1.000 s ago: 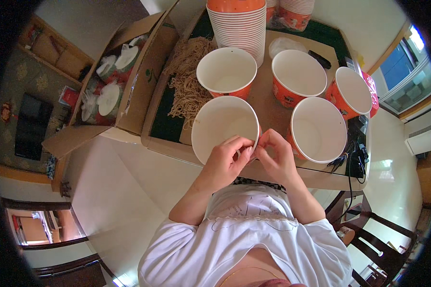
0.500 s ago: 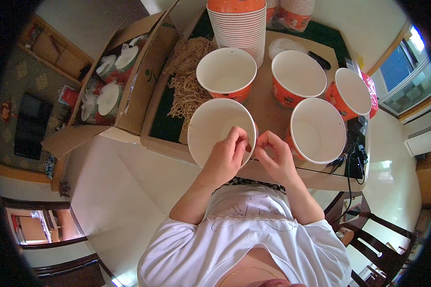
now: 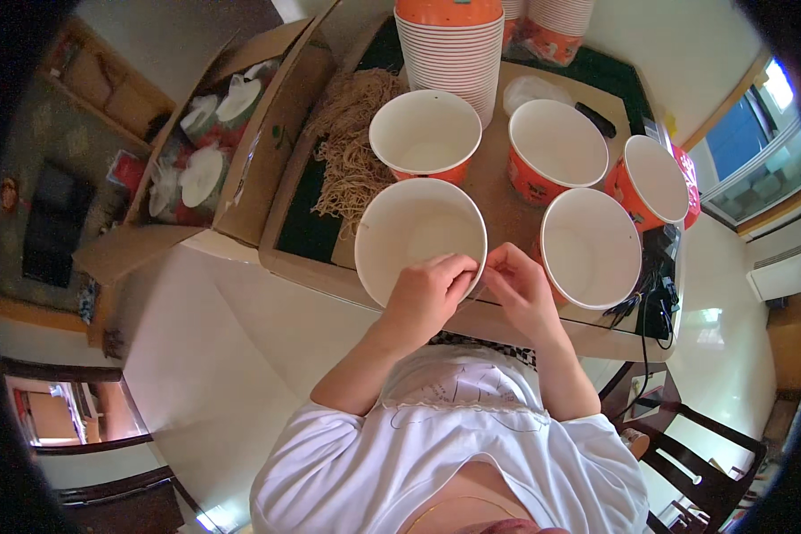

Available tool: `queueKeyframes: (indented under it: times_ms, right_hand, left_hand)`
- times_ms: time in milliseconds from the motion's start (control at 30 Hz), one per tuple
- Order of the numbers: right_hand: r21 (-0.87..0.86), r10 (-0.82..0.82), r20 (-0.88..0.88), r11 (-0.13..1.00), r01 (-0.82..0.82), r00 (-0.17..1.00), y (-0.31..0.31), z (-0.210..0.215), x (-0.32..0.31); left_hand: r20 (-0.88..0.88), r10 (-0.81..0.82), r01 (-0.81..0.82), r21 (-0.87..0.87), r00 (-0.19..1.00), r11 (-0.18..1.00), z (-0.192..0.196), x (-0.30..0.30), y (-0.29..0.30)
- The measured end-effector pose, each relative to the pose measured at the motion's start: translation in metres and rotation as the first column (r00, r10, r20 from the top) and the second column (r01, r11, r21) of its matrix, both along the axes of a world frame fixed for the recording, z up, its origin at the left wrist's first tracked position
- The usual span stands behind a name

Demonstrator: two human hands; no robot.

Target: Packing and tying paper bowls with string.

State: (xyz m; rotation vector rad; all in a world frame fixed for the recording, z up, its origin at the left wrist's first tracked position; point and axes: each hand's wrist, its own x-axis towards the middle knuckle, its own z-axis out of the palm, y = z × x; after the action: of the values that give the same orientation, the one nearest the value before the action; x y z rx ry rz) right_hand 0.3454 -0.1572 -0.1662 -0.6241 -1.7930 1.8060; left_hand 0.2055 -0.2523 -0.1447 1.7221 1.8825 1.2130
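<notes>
Two hands [image 3: 427, 289] [image 3: 523, 289] at bucket [image 3: 405, 222]; fingertips [image 3: 468, 264] unclear

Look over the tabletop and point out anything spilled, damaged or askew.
Only the tan strings look untidy: they lie in a loose tangle, left of the neatly stacked tubs. No spill or damage shows.

Buckets [image 3: 414, 236] on table [image 3: 320, 278], string heap [image 3: 351, 165] left of them, carton [image 3: 280, 147] farther left, bucket stack [image 3: 454, 62] behind
</notes>
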Motion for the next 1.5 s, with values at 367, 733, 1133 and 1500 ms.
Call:
queueKeyframes:
  times_ms: [367, 733, 1133, 1500]
  right_hand:
    - [-0.12, 0.005, -0.061, 0.993, -0.012, 0.998, 0.003, -0.015, -0.001]
    - [-0.13, 0.007, -0.069, 0.991, -0.016, 0.998, 0.005, -0.018, 0.0]
    - [-0.175, -0.02, -0.095, 0.985, 0.003, 0.995, -0.015, 0.03, 0.013]
    - [0.695, -0.004, 0.172, 0.709, -0.118, 0.985, 0.029, 0.051, -0.025]
  left_hand:
    - [0.083, 0.029, -0.028, -0.007, 0.996, 1.0, -0.008, 0.0, 0.004]
    - [0.044, 0.021, -0.02, -0.025, 0.999, 0.999, -0.003, -0.001, 0.004]
    - [0.202, 0.097, -0.094, -0.025, 0.974, 0.995, -0.016, -0.003, 0.012]
    - [0.441, 0.112, -0.096, -0.06, 0.89, 0.994, -0.006, -0.005, 0.019]
